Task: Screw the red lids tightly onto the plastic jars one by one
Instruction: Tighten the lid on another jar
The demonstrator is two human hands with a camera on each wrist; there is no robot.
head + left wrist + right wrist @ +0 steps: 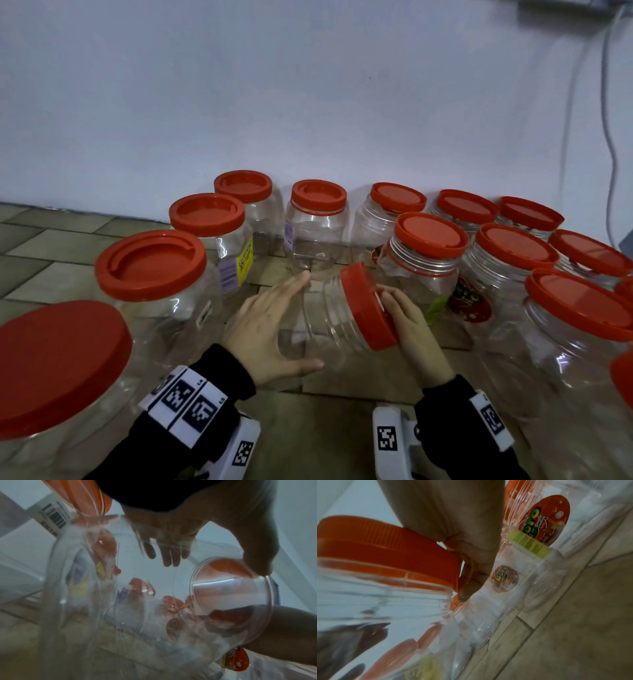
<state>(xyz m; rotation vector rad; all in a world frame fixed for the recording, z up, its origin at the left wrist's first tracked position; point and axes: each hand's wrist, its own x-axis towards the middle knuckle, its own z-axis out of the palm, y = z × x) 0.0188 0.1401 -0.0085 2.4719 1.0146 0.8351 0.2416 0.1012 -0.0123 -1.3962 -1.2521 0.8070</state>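
A plain indoor room — tiled floor (61,246), bare white wall (239,85), wall cable (609,120) — its kind unclear.

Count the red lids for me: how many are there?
15 lids: four curving up the left, four along the wall, four in front of those, one on the tilted jar between the hands, two cut off at the right edge. More may be hidden.

A clear ribbed plastic jar (329,318) lies tilted on its side above the floor, its red ribbed lid (368,310) on its mouth and facing right, among upright red-lidded jars.
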